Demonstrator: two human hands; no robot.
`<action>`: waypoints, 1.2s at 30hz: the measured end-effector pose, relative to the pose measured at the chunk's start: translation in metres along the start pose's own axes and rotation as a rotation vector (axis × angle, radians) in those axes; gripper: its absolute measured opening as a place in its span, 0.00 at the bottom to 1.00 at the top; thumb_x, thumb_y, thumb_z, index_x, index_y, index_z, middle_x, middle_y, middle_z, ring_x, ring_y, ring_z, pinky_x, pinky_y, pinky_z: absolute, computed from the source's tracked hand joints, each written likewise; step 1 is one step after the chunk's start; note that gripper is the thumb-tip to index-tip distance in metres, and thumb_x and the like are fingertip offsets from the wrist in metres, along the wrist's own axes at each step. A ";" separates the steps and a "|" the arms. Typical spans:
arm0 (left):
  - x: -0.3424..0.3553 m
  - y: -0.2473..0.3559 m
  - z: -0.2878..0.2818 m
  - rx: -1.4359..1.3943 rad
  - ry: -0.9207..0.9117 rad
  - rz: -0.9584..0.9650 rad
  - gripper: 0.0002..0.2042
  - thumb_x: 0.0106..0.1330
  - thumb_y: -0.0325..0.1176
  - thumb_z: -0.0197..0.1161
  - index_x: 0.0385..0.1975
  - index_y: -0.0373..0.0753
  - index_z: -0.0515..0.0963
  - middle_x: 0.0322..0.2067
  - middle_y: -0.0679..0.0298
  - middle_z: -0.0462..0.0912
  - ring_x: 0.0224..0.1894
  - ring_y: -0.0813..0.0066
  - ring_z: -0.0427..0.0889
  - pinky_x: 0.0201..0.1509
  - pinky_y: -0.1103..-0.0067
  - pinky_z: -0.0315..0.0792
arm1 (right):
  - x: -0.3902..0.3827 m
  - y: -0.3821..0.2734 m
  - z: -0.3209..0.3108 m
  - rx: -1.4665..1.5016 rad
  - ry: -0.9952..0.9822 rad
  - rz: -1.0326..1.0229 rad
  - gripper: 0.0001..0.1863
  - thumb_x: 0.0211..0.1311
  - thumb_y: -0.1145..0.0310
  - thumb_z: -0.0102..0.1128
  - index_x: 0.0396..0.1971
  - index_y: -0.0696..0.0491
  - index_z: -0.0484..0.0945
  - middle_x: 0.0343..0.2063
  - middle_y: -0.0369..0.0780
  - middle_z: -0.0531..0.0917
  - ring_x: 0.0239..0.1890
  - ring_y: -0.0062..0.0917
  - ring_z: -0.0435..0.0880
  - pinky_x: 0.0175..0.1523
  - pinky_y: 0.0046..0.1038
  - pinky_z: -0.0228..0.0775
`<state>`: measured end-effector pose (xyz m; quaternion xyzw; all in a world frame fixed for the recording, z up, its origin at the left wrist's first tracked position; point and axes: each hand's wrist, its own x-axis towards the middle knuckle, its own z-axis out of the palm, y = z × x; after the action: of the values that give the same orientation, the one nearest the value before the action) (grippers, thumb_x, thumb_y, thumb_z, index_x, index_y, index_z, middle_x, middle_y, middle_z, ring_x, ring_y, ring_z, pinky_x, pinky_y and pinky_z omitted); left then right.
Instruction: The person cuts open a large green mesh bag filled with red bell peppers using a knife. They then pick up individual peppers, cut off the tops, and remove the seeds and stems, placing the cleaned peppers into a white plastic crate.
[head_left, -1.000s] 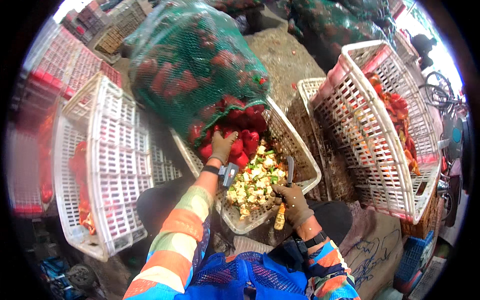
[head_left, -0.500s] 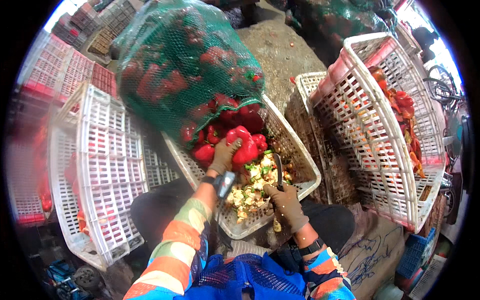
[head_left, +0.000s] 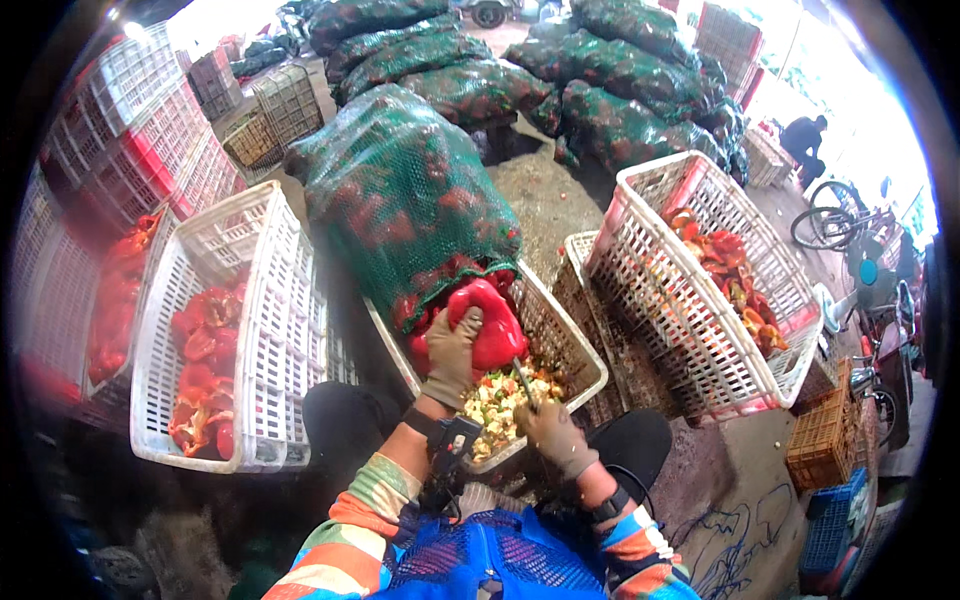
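Observation:
My gloved left hand (head_left: 453,355) is closed round a large red bell pepper (head_left: 492,328), holding it at the mouth of a green mesh sack (head_left: 405,200) full of peppers. In my gloved right hand (head_left: 557,437) is a knife (head_left: 524,384); its narrow blade points up toward the pepper's lower edge. Whether the blade touches the pepper I cannot tell. Beneath both hands stands a white plastic crate (head_left: 572,338) with pale, seedy pepper cores (head_left: 500,410) and green stems in its near end. The sack's open end rests over the crate's far part.
To the left, a white crate (head_left: 268,330) holds cut red peppers (head_left: 207,345). At the right, another tilted crate (head_left: 690,300) contains pepper pieces (head_left: 735,275). Stacked full sacks (head_left: 630,70) lie farther off. Bicycles (head_left: 835,215) and a crouching person (head_left: 803,140) are at the far right.
The view has tilted up, showing more sacks behind. My left hand has the pepper turned and nearer the knife. My right hand has brought the blade round toward the pepper.

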<state>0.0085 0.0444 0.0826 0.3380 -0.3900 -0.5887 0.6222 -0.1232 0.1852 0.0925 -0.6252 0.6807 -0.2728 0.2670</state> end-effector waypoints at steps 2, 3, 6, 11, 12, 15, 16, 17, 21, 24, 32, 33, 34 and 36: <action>0.001 0.035 0.013 -0.361 0.083 -0.146 0.12 0.60 0.34 0.59 0.42 0.40 0.72 0.35 0.67 0.78 0.35 0.76 0.78 0.40 0.77 0.75 | -0.018 0.015 0.014 0.030 -0.088 0.175 0.15 0.55 0.57 0.53 0.26 0.55 0.76 0.23 0.52 0.77 0.30 0.50 0.76 0.37 0.43 0.68; 0.008 0.041 0.003 -0.394 0.047 -0.176 0.14 0.61 0.37 0.58 0.44 0.40 0.70 0.36 0.66 0.77 0.35 0.73 0.78 0.40 0.74 0.75 | -0.027 0.010 0.010 0.092 -0.066 0.147 0.17 0.55 0.56 0.54 0.30 0.56 0.77 0.23 0.52 0.76 0.29 0.47 0.77 0.35 0.40 0.70; -0.001 0.067 0.003 -0.353 -0.077 -0.228 0.13 0.61 0.37 0.57 0.43 0.39 0.71 0.35 0.66 0.77 0.35 0.74 0.78 0.40 0.74 0.75 | -0.008 -0.015 -0.004 0.351 0.068 0.206 0.19 0.54 0.54 0.57 0.35 0.56 0.77 0.24 0.48 0.79 0.28 0.35 0.79 0.31 0.34 0.71; -0.035 0.056 0.014 -0.126 -0.181 -0.108 0.11 0.61 0.35 0.58 0.39 0.36 0.74 0.33 0.68 0.79 0.34 0.83 0.76 0.39 0.84 0.72 | 0.025 -0.083 -0.046 0.795 0.113 0.026 0.17 0.54 0.61 0.60 0.39 0.58 0.73 0.23 0.32 0.76 0.20 0.13 0.72 0.22 0.17 0.65; -0.040 0.052 0.009 -0.147 -0.218 -0.148 0.12 0.62 0.35 0.58 0.40 0.36 0.74 0.34 0.68 0.78 0.34 0.83 0.76 0.38 0.83 0.72 | 0.023 -0.084 -0.042 0.891 0.120 0.066 0.17 0.55 0.62 0.59 0.39 0.58 0.73 0.23 0.32 0.75 0.20 0.13 0.72 0.22 0.17 0.64; -0.054 0.060 0.016 -0.182 -0.294 -0.236 0.13 0.62 0.37 0.57 0.42 0.36 0.73 0.34 0.66 0.78 0.34 0.81 0.77 0.38 0.82 0.72 | 0.018 -0.071 -0.034 1.027 0.125 0.168 0.14 0.56 0.63 0.57 0.37 0.57 0.74 0.22 0.31 0.74 0.19 0.12 0.71 0.20 0.17 0.63; -0.056 0.059 0.013 -0.188 -0.308 -0.259 0.13 0.62 0.37 0.57 0.42 0.35 0.73 0.34 0.66 0.79 0.34 0.80 0.77 0.38 0.82 0.72 | 0.016 -0.069 -0.032 1.018 0.112 0.172 0.13 0.55 0.64 0.57 0.36 0.57 0.74 0.22 0.31 0.74 0.19 0.12 0.71 0.20 0.17 0.63; -0.058 0.058 0.009 -0.195 -0.322 -0.282 0.13 0.62 0.37 0.57 0.42 0.35 0.73 0.34 0.65 0.79 0.34 0.80 0.77 0.38 0.82 0.73 | 0.014 -0.067 -0.031 1.010 0.100 0.176 0.12 0.55 0.64 0.57 0.35 0.57 0.74 0.22 0.31 0.74 0.19 0.12 0.71 0.20 0.17 0.63; -0.059 0.050 -0.001 -0.326 -0.430 -0.438 0.18 0.63 0.41 0.54 0.45 0.34 0.71 0.39 0.60 0.78 0.39 0.72 0.79 0.43 0.77 0.74 | 0.007 -0.057 -0.025 1.364 0.022 0.225 0.12 0.53 0.67 0.56 0.35 0.57 0.74 0.23 0.33 0.76 0.22 0.15 0.73 0.27 0.18 0.66; -0.057 0.044 -0.011 -0.448 -0.433 -0.568 0.19 0.63 0.42 0.53 0.47 0.35 0.70 0.42 0.60 0.77 0.42 0.70 0.78 0.47 0.75 0.73 | 0.001 -0.055 -0.028 1.613 -0.098 0.328 0.15 0.52 0.62 0.56 0.37 0.56 0.73 0.25 0.36 0.78 0.24 0.21 0.76 0.29 0.22 0.70; -0.052 0.019 -0.014 -0.591 -0.398 -0.661 0.18 0.64 0.41 0.53 0.46 0.34 0.70 0.41 0.61 0.77 0.42 0.72 0.77 0.46 0.75 0.73 | 0.008 -0.009 -0.014 1.693 -0.253 0.466 0.16 0.54 0.61 0.58 0.41 0.53 0.73 0.30 0.37 0.79 0.22 0.23 0.77 0.21 0.25 0.71; -0.047 0.009 -0.025 -0.504 -0.380 -0.626 0.18 0.64 0.41 0.52 0.47 0.34 0.69 0.42 0.59 0.77 0.42 0.70 0.77 0.47 0.74 0.74 | 0.016 -0.011 -0.016 1.375 -0.065 0.403 0.15 0.55 0.62 0.58 0.40 0.53 0.73 0.27 0.36 0.79 0.20 0.20 0.76 0.18 0.21 0.69; -0.044 0.009 -0.026 -0.423 -0.373 -0.596 0.18 0.64 0.41 0.51 0.48 0.34 0.68 0.43 0.58 0.76 0.43 0.68 0.78 0.47 0.72 0.74 | 0.020 -0.013 -0.019 1.048 0.123 0.332 0.13 0.56 0.63 0.58 0.39 0.53 0.73 0.25 0.36 0.79 0.17 0.17 0.74 0.15 0.18 0.66; -0.042 0.007 -0.028 -0.420 -0.293 -0.570 0.17 0.64 0.41 0.52 0.45 0.34 0.70 0.39 0.59 0.77 0.38 0.71 0.79 0.42 0.74 0.75 | 0.015 -0.019 -0.023 0.950 0.373 0.186 0.15 0.51 0.68 0.65 0.38 0.55 0.74 0.25 0.36 0.79 0.19 0.14 0.74 0.20 0.17 0.68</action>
<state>0.0366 0.0861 0.0720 0.2100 -0.2362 -0.8472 0.4269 -0.1275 0.1700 0.1217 -0.3127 0.5704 -0.6338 0.4185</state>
